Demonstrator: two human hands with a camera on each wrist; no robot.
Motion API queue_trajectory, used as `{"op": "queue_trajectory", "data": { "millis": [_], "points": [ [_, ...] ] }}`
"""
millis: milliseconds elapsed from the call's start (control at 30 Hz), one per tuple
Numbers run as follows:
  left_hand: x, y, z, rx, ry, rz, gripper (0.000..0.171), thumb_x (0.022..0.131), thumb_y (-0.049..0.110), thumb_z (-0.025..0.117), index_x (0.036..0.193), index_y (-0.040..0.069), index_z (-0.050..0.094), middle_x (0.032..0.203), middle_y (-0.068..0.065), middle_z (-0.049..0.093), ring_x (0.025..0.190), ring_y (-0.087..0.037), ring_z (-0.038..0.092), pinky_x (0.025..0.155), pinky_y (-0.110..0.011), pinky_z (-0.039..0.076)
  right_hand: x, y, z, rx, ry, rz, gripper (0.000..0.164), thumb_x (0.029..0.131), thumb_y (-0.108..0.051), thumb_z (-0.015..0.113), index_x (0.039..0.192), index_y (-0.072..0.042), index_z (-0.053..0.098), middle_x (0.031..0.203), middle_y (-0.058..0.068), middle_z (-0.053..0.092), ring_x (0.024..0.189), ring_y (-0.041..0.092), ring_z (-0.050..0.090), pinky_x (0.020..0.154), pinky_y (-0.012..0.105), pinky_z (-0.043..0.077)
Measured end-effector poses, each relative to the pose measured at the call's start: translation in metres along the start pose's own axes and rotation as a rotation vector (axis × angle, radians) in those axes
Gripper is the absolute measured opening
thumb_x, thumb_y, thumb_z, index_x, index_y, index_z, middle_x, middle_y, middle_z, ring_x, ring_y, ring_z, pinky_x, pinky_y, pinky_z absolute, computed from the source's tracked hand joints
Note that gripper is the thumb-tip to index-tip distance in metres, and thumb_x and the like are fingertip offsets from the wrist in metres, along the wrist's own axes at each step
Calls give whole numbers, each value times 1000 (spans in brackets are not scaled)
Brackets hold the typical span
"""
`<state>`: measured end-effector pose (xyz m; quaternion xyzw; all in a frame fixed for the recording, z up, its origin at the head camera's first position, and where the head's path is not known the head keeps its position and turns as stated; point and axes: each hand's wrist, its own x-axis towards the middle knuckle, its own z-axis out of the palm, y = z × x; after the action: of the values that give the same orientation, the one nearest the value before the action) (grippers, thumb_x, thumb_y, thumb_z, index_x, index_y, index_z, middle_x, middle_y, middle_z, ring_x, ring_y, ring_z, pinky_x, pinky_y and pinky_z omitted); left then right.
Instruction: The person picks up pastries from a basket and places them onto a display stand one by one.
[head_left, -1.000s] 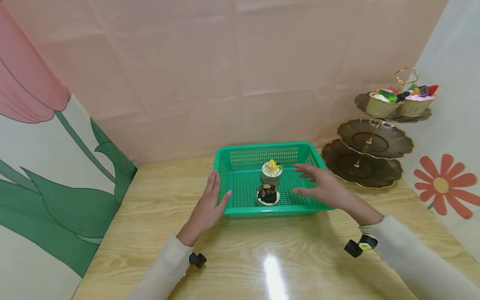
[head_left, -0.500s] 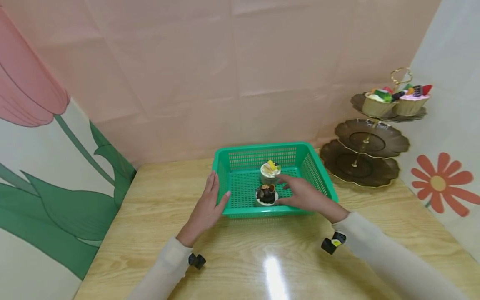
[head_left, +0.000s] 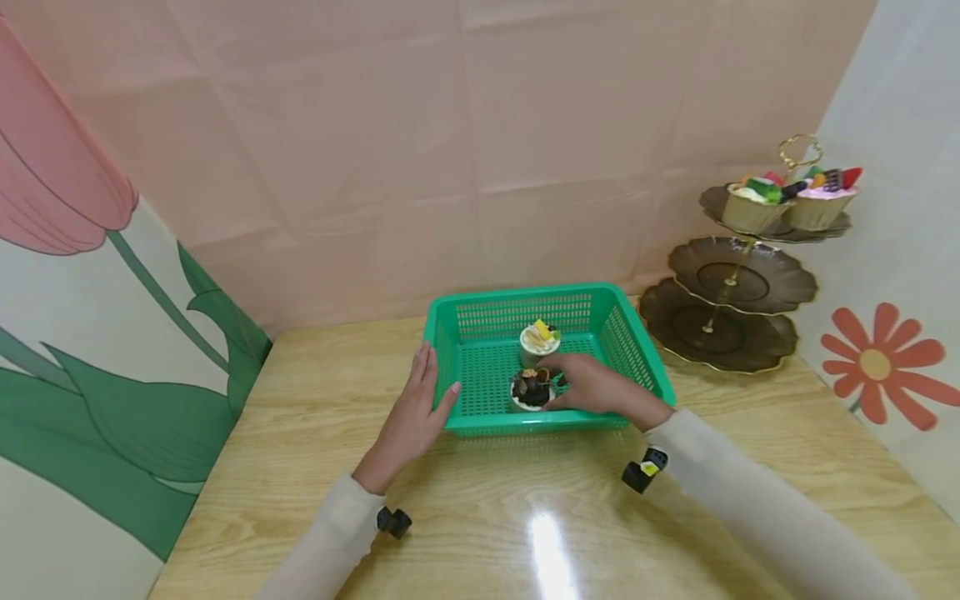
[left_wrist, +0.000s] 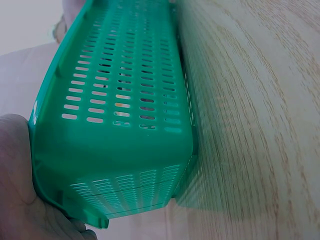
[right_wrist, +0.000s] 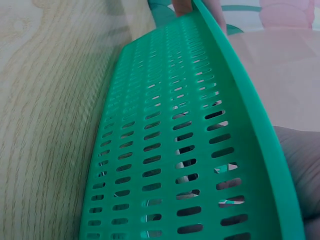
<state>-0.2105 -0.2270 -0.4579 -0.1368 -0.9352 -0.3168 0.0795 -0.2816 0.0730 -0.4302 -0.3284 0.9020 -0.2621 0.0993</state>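
Observation:
Inside a green plastic basket [head_left: 495, 423] sit two cupcakes. The nearer cupcake [head_left: 531, 388] has a dark chocolate topping; behind it is a cream-topped cupcake [head_left: 537, 340] with yellow fruit pieces. My right hand [head_left: 588, 385] reaches over the front rim and grips the chocolate cupcake from its right side, thumb in front and fingers behind. Along the basket's left edge lies my left hand [head_left: 408, 417], its fingers straight against the rim. The left wrist view has that hand [left_wrist: 15, 175] at the basket corner. Through the slots in the right wrist view, the cupcakes show only in pieces.
A three-tier brown stand [head_left: 742, 275] with a gold handle is right of the basket. Two fruit-topped cupcakes [head_left: 821, 208] sit on its top tier. The wooden table [head_left: 337, 392] meets a pink backdrop [head_left: 337, 167] behind; a flower-painted panel [head_left: 900, 250] stands at right.
My right hand has moved left and down from the basket's right side to the chocolate cupcake, and its fingers have drawn in around it. The left hand has stayed at the rim.

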Motion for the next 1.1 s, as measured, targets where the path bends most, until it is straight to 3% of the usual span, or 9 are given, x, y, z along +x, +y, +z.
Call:
{"op": "queue_trajectory", "data": {
  "millis": [300, 533, 933, 1100],
  "points": [
    [0, -1, 1, -3, -15, 7, 80, 109, 52, 35, 161, -3, 9, 170, -14, -2, 156, -22, -3, 122, -48, 17, 6, 1, 4, -21, -48, 48, 65, 81, -17, 88, 135, 6, 59, 128, 20, 65, 114, 36, 63, 89, 47, 55],
    [1, -1, 2, 9, -10, 9, 79, 109, 52, 34, 161, -2, 8, 171, -13, -2, 155, -19, -5, 122, -48, 18, 9, 3, 4, -21, -71, 45, 63, 80, -13, 89, 134, 3, 59, 119, 14, 66, 107, 31, 63, 85, 44, 55],
    [1, -3, 1, 13, -5, 4, 80, 109, 52, 35, 161, -2, 8, 170, -13, -3, 155, -20, -4, 121, -49, 18, 11, 4, 5, 6, -41, 78, 66, 80, -20, 89, 135, 4, 59, 130, 20, 63, 118, 37, 60, 93, 50, 53],
    [0, -2, 1, -2, -5, 2, 80, 109, 52, 36, 161, -2, 8, 170, -13, -3, 155, -20, -4, 121, -49, 18, 11, 7, 5, 43, -11, 71, 65, 79, -24, 89, 131, 2, 61, 127, 19, 65, 116, 36, 61, 91, 49, 53]
  ]
}}
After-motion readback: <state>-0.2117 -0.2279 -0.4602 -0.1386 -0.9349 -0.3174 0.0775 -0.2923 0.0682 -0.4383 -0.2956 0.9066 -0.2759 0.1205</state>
